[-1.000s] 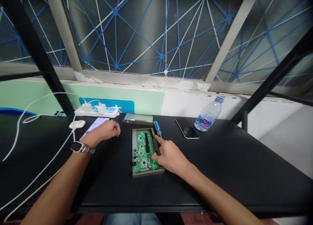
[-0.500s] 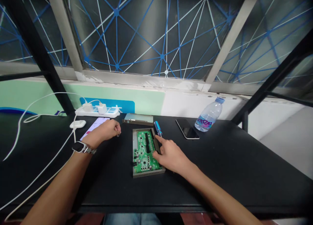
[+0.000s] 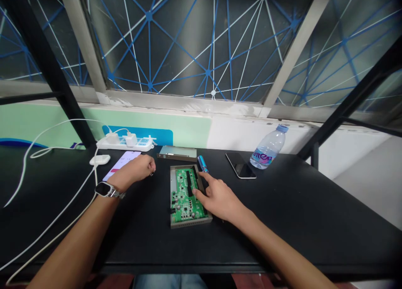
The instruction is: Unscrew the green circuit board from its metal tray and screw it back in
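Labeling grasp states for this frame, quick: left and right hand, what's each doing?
Left hand: curled shut on the table; contents cannot be told.
Right hand: open, resting on the green circuit board, holding nothing.

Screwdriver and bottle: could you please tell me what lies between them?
A dark phone lies flat between screwdriver and bottle, per the head view.

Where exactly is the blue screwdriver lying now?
In the head view, the blue screwdriver lies on the black table just beyond the right hand, at the far right corner of the green circuit board, near the grey metal cover.
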Available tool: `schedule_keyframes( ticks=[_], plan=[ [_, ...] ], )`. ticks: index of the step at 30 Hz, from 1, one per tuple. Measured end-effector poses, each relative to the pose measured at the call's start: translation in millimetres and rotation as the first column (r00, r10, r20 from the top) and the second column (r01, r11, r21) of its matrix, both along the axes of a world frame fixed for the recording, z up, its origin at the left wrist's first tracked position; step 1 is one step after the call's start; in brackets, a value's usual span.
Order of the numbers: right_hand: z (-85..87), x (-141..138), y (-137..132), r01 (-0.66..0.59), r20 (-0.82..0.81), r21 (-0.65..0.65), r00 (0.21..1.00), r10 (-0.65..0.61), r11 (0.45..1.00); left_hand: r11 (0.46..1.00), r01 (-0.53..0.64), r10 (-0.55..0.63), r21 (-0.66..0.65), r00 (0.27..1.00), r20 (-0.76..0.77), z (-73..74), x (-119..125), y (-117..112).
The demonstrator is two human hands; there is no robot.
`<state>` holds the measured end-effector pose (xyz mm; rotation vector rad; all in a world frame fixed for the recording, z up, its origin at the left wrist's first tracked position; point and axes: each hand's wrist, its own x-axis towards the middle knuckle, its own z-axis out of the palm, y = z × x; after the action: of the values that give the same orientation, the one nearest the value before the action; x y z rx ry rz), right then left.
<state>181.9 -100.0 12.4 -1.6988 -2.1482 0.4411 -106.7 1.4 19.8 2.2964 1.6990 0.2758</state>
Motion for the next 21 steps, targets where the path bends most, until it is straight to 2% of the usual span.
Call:
schedule_keyframes(
  ticks=[5, 9, 14, 21],
  plan=[
    [3.7, 11, 10, 0.035, -0.086, 0.043, 0.996, -0.031, 0.998, 0.995, 0.090, -0.093, 0.051, 0.994, 0.061, 3.9, 9, -4],
    [2.9, 24, 23, 0.113, -0.049, 0.081, 0.993, -0.109, 0.990, 0.973, 0.191, -0.213, 0.131, 0.961, 0.175, -1.8, 23, -7],
    [-6.5, 32, 33, 0.146, -0.019, -0.024, 0.989, -0.147, 0.989, 0.939, 0.315, -0.343, 0.139, 0.894, 0.288, -6.1, 47, -17],
    [-18.6, 32, 41, 0.134, -0.199, -0.104, 0.968, -0.153, 0.985, 0.923, 0.356, -0.384, 0.143, 0.859, 0.339, -7.9, 61, -23]
  ],
)
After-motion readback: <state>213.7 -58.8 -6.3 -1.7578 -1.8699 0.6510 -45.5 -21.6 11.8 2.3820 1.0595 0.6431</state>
